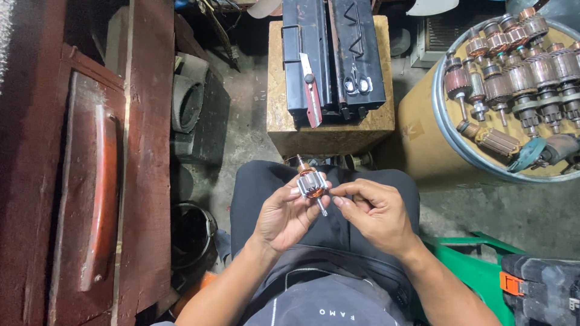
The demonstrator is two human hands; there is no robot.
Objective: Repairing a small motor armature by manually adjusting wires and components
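A small motor armature (312, 184) with copper windings and a steel shaft sits over my lap. My left hand (285, 214) grips it from the left, fingers wrapped around its laminated core. My right hand (374, 212) is beside it on the right, thumb and forefinger pinched together at the core's edge; whether they hold a fine wire is too small to tell. The shaft tip points down toward my right hand.
A wooden block (329, 130) ahead carries black metal trays (332, 57), a red-handled knife (312, 99) and scissors (356, 81). A round drum (435, 115) at right holds several armatures (513, 66). A red-brown cabinet (90, 181) stands left; a green stool (471, 265) lower right.
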